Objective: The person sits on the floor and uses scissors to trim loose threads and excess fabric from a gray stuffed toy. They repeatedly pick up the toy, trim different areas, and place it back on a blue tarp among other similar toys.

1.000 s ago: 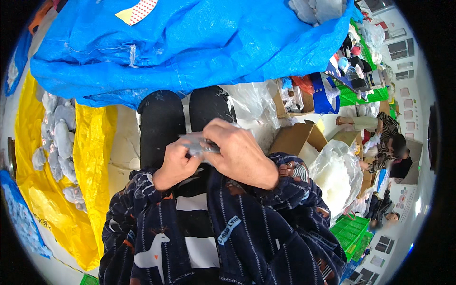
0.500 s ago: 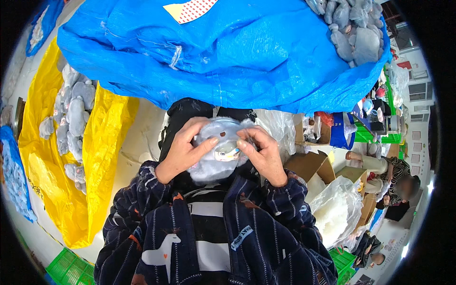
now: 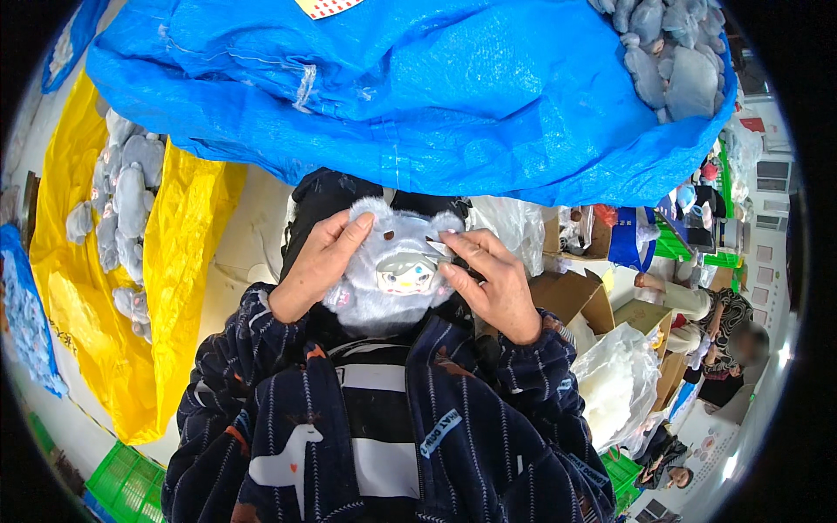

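A grey plush toy (image 3: pixel 373 254) rests in my lap, with round ears, brown eyes and a doll-like face (image 3: pixel 406 277) set in its front under a shiny grey fringe. My left hand (image 3: pixel 321 261) is closed on the toy's left ear, its thumb lying on the fur. On the other side my right hand (image 3: pixel 488 277) has its thumb and forefinger close together beside the toy's right eye. A small pale pointed piece shows between those fingertips; its kind cannot be made out. My right fingers partly cover the toy's right edge.
Ahead lies a large blue sheet (image 3: pixel 384 105) with grey plush pieces (image 3: pixel 689 83) at its far right. A yellow sack (image 3: pixel 187 227) holding more stands at left. To the right are cardboard boxes (image 3: pixel 571 296), a clear bag of white stuffing (image 3: pixel 615 383) and people (image 3: pixel 732 327) farther off.
The toy's face and ears now show more fully. My left hand has moved up and outward to the ear, while my right fingers have shifted slightly outward beside its eye.
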`<control>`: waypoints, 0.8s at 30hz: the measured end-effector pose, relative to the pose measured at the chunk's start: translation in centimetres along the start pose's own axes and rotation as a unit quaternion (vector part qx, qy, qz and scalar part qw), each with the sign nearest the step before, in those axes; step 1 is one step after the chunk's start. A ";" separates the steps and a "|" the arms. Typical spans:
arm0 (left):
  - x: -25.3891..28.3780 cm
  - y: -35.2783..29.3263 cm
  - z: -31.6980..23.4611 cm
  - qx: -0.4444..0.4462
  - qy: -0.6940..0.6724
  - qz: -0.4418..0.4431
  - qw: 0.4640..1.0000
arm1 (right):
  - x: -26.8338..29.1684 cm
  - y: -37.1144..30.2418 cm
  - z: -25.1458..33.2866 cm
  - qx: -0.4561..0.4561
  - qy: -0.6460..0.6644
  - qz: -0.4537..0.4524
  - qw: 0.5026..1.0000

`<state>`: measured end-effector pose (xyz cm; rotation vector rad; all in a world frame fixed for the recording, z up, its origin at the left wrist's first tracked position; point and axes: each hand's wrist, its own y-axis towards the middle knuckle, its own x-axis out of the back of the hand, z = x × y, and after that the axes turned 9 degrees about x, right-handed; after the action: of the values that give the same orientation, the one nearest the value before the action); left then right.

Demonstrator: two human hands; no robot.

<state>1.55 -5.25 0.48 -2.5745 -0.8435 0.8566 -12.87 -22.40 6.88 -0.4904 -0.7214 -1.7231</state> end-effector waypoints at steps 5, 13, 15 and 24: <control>0.0 0.2 0.0 0.006 -0.003 0.007 1.000 | 0.7 0.4 0.2 -0.035 0.010 0.038 0.999; -0.1 0.5 0.1 0.009 0.016 0.012 1.000 | 1.3 1.5 0.3 -0.009 -0.030 0.070 0.997; -0.2 0.5 0.1 0.011 0.015 0.003 1.000 | 1.4 1.8 0.4 0.004 -0.045 0.075 0.996; -0.1 0.8 0.4 -0.011 0.032 0.002 0.999 | 1.0 4.0 0.3 0.090 -0.089 0.134 0.983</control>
<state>1.62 -5.90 -0.12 -2.6075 -0.8351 0.7664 -9.27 -23.57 8.64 -0.5912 -0.8878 -1.3600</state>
